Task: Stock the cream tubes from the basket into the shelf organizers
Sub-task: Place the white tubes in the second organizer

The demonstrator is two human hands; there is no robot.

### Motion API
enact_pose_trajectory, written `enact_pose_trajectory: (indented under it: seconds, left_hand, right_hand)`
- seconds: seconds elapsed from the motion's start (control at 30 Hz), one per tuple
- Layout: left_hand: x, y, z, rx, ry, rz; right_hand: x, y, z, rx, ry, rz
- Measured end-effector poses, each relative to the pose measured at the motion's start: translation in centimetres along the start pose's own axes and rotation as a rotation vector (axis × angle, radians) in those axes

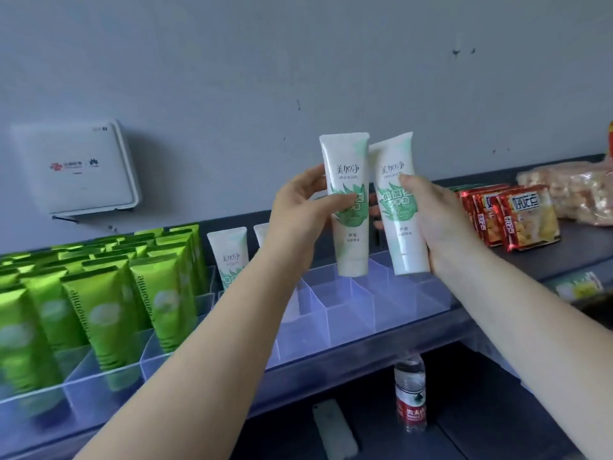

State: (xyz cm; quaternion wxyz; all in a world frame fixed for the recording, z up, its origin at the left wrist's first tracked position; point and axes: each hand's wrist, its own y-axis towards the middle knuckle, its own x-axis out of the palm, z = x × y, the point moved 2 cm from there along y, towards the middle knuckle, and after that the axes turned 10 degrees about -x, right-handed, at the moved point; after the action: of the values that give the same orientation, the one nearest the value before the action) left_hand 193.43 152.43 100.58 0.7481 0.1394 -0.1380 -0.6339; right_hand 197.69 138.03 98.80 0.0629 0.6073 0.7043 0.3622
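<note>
Tubes in the grip [346,207]: smooth white plastic, soft sheen.
Organizers under the grip [348,310]: clear glossy plastic.
Snack packs right of the grip [527,217]: shiny foil.

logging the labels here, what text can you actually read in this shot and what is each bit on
"美加净" over "maxam": white tube in the left hand, the tube in the right hand, and the one standing in the organizer.
"chamomile": green tubes, printed sideways.
Red snack packets: large characters, too blurred to read.
Wall box logos and water bottle label: too small to read.

Head view, facing shelf [331,356], close range
</note>
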Motion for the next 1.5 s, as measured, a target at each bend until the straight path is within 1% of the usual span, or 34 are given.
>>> enact_pose_trajectory:
  seconds: [0.07, 0.2, 0.3, 0.4, 0.57, 0.7, 0.87, 0.97, 1.1, 1.27, 1.5]
  left_hand:
    - [-0.4, 0.8, 0.5, 0.012, 0.082, 0.039]
    - [-1.0, 2.9, 1.4, 0.014, 0.141, 0.092]
    - [-1.3, 4.4, 1.2, 0.014, 0.27, 0.151]
    - [-1.7, 5.4, 0.7, -0.034, 0.391, 0.17]
    - [-2.0, 6.4, 0.4, -0.123, 0.474, 0.201]
    - [-2.1, 6.5, 1.0, -0.145, 0.68, 0.229]
    - [-2.0, 6.6, 1.2, -0.213, 0.821, 0.178]
    - [-2.0, 6.8, 0.9, -0.258, 0.876, 0.175]
    - [-2.1, 7.4, 0.7, -0.278, 0.94, 0.165]
    - [-2.4, 8.1, 0.2, -0.308, 1.021, 0.159]
    - [-2.7, 8.4, -1.2, -0.365, 1.153, 0.087]
  right_hand:
    - [0.5, 1.3, 0.6, -0.009, 0.024, -0.045]
    - [0.9, 3.9, 2.0, 0.013, 0.043, -0.133]
    - [0.6, 5.9, 3.6, 0.046, 0.022, -0.207]
    - [0.2, 7.6, 5.0, 0.061, 0.029, -0.281]
    - [-0.3, 9.3, 7.2, 0.062, -0.018, -0.368]
    - [-0.5, 10.0, 8.1, 0.051, -0.044, -0.461]
    - [-1.2, 10.3, 9.2, 0.087, -0.07, -0.544]
    - [-1.4, 10.2, 9.8, 0.099, -0.087, -0.57]
    - [-1.6, 10.1, 10.1, 0.109, -0.112, -0.614]
    - [-2.2, 10.4, 10.2, 0.126, -0.136, -0.631]
    - [-2.7, 9.9, 11.0, 0.139, -0.161, -0.702]
